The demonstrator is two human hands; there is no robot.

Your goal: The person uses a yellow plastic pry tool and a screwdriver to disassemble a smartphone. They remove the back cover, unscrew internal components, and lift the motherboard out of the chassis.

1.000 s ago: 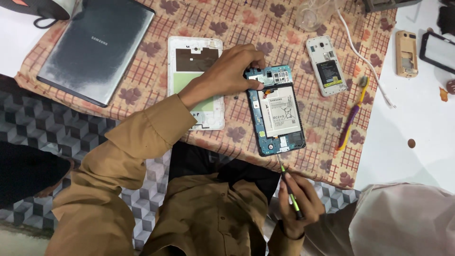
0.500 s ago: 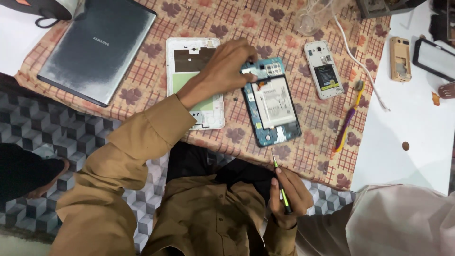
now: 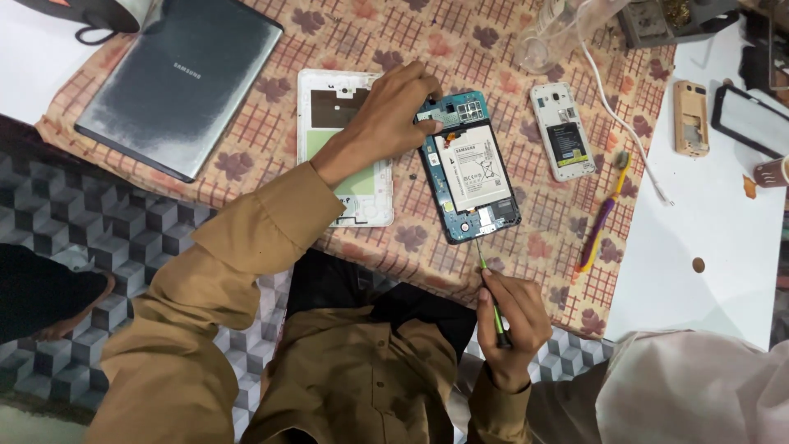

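Mid-disassembly: left hand (image 3: 386,123) flat, steadying opened tablet (image 3: 468,177); right hand (image 3: 509,329) clamped on screwdriver (image 3: 491,292); next, likely tip into bottom-edge screw.

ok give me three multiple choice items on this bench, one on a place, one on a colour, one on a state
1. Where does the left hand rest?
A. on the top end of the opened blue-framed tablet with white battery
B. on the closed grey tablet
C. on the toothbrush

2. What colour is the cloth?
A. plain green
B. tan checked with brown flowers
C. black

3. What state is the right hand in?
A. empty
B. flat on the table
C. closed on a thin green-handled screwdriver

Answers: 1 A, fingers lie on the exposed board; 2 B, pattern visible throughout; 3 C, the tip points toward the tablet's lower edge.
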